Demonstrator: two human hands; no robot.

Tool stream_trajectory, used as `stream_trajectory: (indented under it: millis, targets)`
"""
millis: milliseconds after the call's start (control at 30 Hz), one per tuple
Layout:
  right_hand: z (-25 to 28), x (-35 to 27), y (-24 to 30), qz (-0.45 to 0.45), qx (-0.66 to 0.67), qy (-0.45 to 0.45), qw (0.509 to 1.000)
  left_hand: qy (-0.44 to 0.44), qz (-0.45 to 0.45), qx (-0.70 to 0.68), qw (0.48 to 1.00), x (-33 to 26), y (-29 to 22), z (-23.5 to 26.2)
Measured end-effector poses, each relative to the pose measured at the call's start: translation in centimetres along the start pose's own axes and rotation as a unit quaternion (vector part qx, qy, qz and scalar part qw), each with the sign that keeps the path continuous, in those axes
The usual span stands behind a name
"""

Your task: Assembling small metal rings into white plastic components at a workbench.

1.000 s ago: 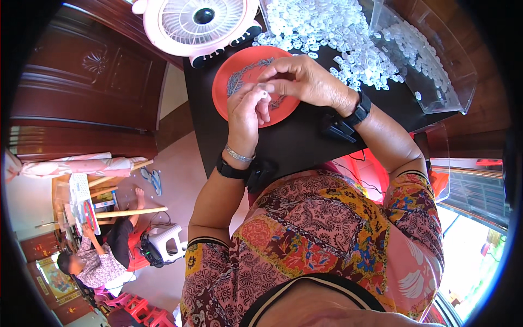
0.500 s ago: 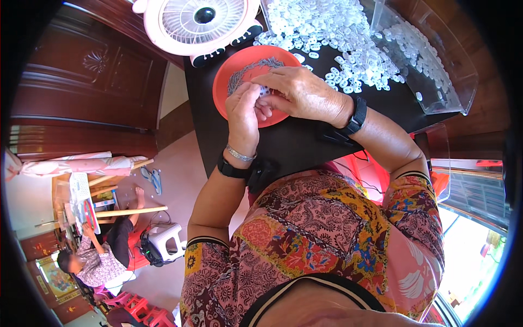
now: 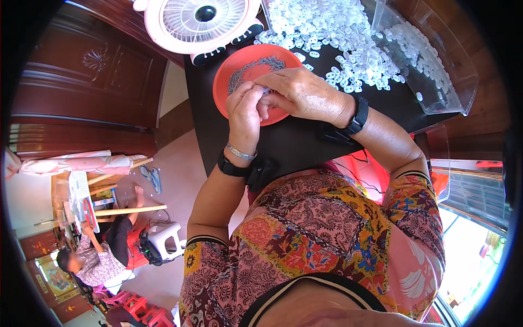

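I note second person seated on floor (image 3: 101,256) far left, well apart. Pink round fan (image 3: 202,22) at table edge. Left hand (image 3: 245,111) and right hand (image 3: 305,95) meet over round red plastic plate (image 3: 231,73); fingertips pressed together, pinched item too small to tell. White plastic pieces (image 3: 338,38) heaped right, beside clear plastic bin (image 3: 436,60).

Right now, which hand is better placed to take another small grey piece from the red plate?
The right hand, probably. Its fingers lie over the red plate, close to the grey pieces heaped there. The left hand is raised at the plate's near edge, fingertips pinched against the right hand's, seemingly around something small.
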State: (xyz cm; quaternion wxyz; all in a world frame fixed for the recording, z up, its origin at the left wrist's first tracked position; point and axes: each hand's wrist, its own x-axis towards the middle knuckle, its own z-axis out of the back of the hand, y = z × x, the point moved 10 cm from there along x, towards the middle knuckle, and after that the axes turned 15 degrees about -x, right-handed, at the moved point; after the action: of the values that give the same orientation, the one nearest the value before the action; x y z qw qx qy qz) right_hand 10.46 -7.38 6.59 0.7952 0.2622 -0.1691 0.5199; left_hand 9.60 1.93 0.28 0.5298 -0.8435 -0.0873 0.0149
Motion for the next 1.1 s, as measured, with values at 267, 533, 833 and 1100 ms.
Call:
stream_trajectory:
  millis: [267,533,833,1100]
  targets:
    - [-0.2,0.1,-0.1,-0.007,0.015,0.026,1.000,0.005,-0.022,0.010,1.000,0.0,-0.1,-0.1]
    - [-0.3,0.0,-0.2,-0.007,0.004,0.029,1.000,0.005,-0.023,0.037,0.999,-0.3,-0.3,-0.1]
    - [0.1,0.1,-0.7,-0.035,0.051,-0.022,0.998,-0.021,-0.033,-0.007,0.999,-0.2,-0.3,0.6]
    - [0.4,0.1,-1.1,-0.027,0.084,-0.057,0.994,-0.015,0.010,-0.049,0.999,0.2,0.5,0.5]
